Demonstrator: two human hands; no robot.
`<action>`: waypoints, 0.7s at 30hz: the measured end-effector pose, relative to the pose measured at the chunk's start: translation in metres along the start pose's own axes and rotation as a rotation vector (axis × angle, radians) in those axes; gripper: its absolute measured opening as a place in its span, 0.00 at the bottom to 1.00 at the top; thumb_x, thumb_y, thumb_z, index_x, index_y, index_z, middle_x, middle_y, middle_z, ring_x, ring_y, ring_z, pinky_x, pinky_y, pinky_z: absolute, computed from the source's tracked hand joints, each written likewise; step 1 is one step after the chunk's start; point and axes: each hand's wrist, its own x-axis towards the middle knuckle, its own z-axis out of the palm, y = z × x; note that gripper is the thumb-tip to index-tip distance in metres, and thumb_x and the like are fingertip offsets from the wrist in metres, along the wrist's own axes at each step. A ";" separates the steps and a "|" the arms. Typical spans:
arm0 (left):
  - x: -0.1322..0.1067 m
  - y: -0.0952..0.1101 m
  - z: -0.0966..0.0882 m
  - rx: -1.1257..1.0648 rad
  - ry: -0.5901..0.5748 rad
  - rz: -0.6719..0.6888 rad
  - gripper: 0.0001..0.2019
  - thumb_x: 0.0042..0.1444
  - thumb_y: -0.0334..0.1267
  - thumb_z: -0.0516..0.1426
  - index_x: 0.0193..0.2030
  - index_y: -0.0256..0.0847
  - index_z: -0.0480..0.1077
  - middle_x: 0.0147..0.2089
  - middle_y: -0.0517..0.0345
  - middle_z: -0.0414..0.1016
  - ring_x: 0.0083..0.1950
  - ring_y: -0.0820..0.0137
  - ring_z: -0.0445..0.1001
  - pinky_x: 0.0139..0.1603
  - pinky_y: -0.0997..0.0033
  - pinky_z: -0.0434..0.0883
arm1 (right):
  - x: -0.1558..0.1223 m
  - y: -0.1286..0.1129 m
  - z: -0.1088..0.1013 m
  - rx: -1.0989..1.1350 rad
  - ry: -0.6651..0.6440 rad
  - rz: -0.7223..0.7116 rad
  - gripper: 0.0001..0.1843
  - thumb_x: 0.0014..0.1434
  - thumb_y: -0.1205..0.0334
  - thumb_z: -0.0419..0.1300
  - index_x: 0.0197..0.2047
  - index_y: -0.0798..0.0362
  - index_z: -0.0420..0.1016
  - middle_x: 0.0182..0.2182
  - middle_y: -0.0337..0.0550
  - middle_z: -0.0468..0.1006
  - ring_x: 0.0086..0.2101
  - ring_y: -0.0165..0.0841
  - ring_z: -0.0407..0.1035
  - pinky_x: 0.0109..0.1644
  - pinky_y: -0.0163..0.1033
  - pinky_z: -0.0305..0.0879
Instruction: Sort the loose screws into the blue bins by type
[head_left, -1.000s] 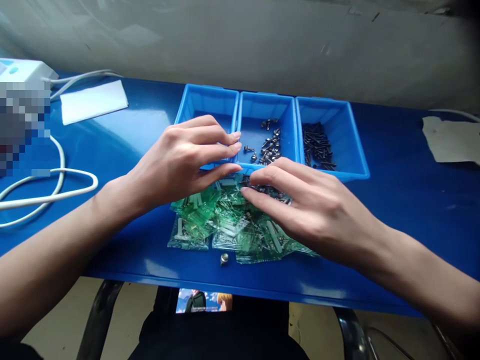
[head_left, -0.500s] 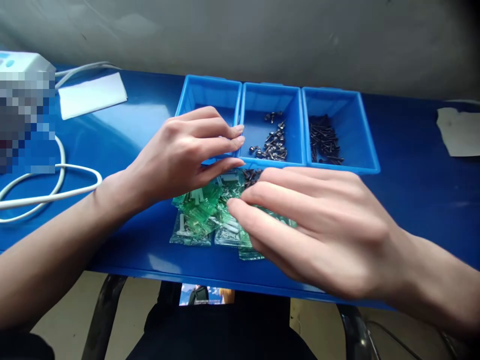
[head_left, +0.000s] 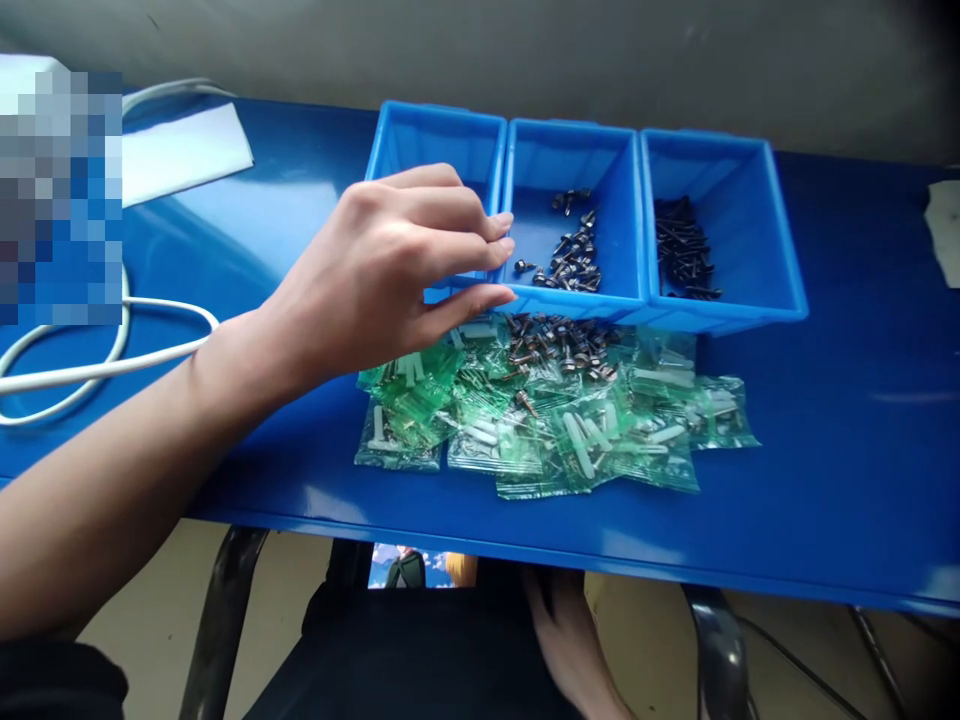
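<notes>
My left hand (head_left: 397, 255) hovers over the front rim of the left blue bin (head_left: 435, 150), its curled fingertips next to the middle blue bin (head_left: 570, 160). Nothing shows in its fingers. Below, a spread of small green-tinted plastic packets (head_left: 547, 430) holding white parts lies on the table, with a heap of loose metal screws (head_left: 559, 345) on their far side. Small screws (head_left: 570, 255) lie in the middle bin, and dark screws (head_left: 682, 245) fill part of the right bin (head_left: 720, 200). My right hand (head_left: 570, 650) hangs below the table edge, partly hidden by dark clothing.
The blue table (head_left: 862, 450) extends to the right. A white cable (head_left: 97, 370), a white paper sheet (head_left: 187, 150) and a pixelated object (head_left: 60, 200) lie at the left. A paper scrap (head_left: 945, 230) sits at the right edge. Below stand dark chair legs (head_left: 720, 650).
My right hand has left the packets and dropped below the table edge. The packets now lie spread further right, with the screw heap uncovered. The view has tilted slightly.
</notes>
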 end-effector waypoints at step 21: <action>-0.002 -0.001 0.001 -0.057 0.037 -0.024 0.11 0.74 0.45 0.62 0.51 0.42 0.83 0.52 0.52 0.87 0.54 0.62 0.86 0.53 0.61 0.86 | -0.007 0.005 -0.017 -0.081 -0.177 -0.120 0.20 0.75 0.51 0.54 0.39 0.49 0.84 0.36 0.49 0.86 0.36 0.42 0.84 0.38 0.39 0.75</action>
